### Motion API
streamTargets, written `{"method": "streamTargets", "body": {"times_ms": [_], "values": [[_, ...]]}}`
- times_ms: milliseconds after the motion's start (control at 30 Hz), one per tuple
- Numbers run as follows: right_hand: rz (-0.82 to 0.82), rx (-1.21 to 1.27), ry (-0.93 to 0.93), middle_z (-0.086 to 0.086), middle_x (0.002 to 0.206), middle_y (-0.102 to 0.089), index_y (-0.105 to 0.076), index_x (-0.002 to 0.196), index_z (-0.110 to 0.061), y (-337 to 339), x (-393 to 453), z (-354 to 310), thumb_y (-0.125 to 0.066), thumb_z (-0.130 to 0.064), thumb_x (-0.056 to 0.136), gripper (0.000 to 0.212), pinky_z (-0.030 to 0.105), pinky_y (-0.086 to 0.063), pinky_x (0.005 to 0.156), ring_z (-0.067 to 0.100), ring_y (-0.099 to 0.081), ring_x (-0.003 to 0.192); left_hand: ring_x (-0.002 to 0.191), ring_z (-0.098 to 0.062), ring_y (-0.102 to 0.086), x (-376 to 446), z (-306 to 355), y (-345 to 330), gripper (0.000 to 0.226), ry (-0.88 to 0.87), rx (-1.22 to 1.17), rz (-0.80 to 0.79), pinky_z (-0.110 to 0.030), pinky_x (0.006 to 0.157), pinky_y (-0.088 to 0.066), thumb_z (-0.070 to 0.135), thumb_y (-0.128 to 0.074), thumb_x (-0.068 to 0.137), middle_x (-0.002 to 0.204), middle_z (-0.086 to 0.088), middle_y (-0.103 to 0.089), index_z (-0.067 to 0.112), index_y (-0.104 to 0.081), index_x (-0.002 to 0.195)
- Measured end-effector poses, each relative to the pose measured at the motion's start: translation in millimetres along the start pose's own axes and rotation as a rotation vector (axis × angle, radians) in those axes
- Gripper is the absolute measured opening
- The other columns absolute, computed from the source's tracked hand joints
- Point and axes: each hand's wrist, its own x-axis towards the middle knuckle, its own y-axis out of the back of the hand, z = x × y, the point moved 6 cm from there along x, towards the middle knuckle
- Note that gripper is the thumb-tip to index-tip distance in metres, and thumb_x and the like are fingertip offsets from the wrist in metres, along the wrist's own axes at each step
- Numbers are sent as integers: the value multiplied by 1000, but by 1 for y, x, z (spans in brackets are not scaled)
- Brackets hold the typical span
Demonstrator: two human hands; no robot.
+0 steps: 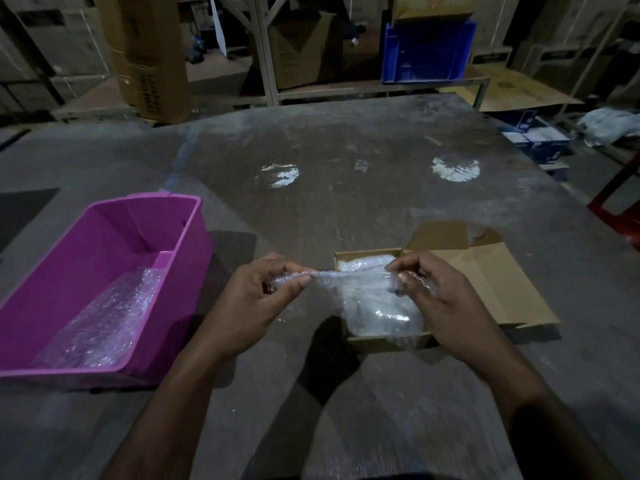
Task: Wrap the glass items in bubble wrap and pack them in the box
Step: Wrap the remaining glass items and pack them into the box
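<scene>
From the head view, a scuffed grey table (346, 150) with two pale glare patches stands in a dim storeroom, with stacked cartons and a blue crate (427, 51) behind it. The left hand (249, 303) and right hand (446, 303) each pinch an end of the bubble wrap (356, 285) stretched over the open cardboard box (388, 341). To the left sits a purple bin (104, 271) holding more wrap.

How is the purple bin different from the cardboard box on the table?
The purple plastic bin is larger and sits to the left; the cardboard box is smaller, brown, and lies under the hands. The bin has no flaps; the box has an open flap spread out to its right. Neither hand touches the bin, while both hands work just above the box. Both containers hold bubble wrap.
</scene>
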Motion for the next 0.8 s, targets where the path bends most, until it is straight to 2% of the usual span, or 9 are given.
{"method": "streamTargets", "body": {"times_ms": [67, 133, 200, 333, 433, 500, 567, 667, 800], "values": [[3, 5, -15, -14, 93, -64, -57, 104, -33, -1, 0, 1, -48, -12, 104, 23, 24, -51, 76, 13, -66, 85, 85, -14, -69, 0, -4, 0, 13, 37, -56, -4, -29, 75, -56, 26, -63, 96, 96, 3, -71, 26, -69, 108], [5, -9, -17, -13, 85, -61, -54, 100, -32, -1, 0, 2, -44, -5, 103, 29, 26, -47, 69, 19, -62, 79, 81, -18, -67, 0, -3, -1, 5, 34, -76, -6, -40, 76, -55, 19, -59, 101, 89, 1, -68, 23, -60, 105], [-8, 0, -20, -17, 82, -62, -60, 97, -31, -1, 1, -1, -42, -2, 104, 35, 22, -44, 66, 13, -58, 75, 79, -19, -61, 0, -3, -5, 13, 18, -74, -33, -46, 75, -53, 9, -52, 104, 88, 1, -64, 17, -60, 99], [-55, 47, -70, -24, 107, -65, -67, 104, -29, -5, 0, -4, -61, -20, 99, 12, 7, -44, 82, -6, -60, 104, 84, -14, -61, -2, -2, -9, 30, 56, -64, -45, -33, 77, -52, 5, -44, 106, 103, 7, -70, 21, -70, 103], [-15, 35, -90, -17, 109, -67, -68, 99, -30, -5, -1, -2, -81, -25, 83, 21, 9, -47, 78, -5, -62, 99, 79, -10, -65, -6, 2, -11, 10, 68, -123, -51, -25, 71, -54, 23, -63, 98, 101, 9, -71, 26, -70, 106], [31, 3, -81, -16, 101, -70, -69, 93, -28, -3, 0, -2, -80, -21, 84, 16, 10, -45, 71, -5, -63, 84, 77, -21, -70, -7, 2, -12, 24, 73, -113, -45, -34, 66, -59, 24, -81, 83, 102, 6, -73, 24, -69, 104], [54, -35, -54, -15, 96, -70, -71, 88, -26, -1, 1, -1, -79, -21, 86, 10, 10, -45, 73, -2, -64, 86, 78, -31, -70, -5, 2, -11, 26, 55, -71, -27, -41, 66, -58, 16, -86, 80, 98, 0, -74, 23, -70, 99], [49, -82, -5, -11, 98, -65, -72, 85, -27, 0, 3, -2, -77, -27, 86, 5, 12, -43, 86, 4, -62, 101, 66, -13, -62, -2, -4, -5, 15, 24, -88, 15, -28, 59, -49, 10, -79, 85, 88, -4, -73, 22, -73, 92], [48, -155, 42, -15, 99, -66, -73, 89, -33, 2, 4, -4, -70, -32, 91, 4, 18, -42, 93, 6, -57, 108, 87, -8, -63, 2, -2, 4, 7, -47, 1, 47, -21, 75, -50, 29, -78, 82, 97, 1, -64, 29, -75, 89]]}}
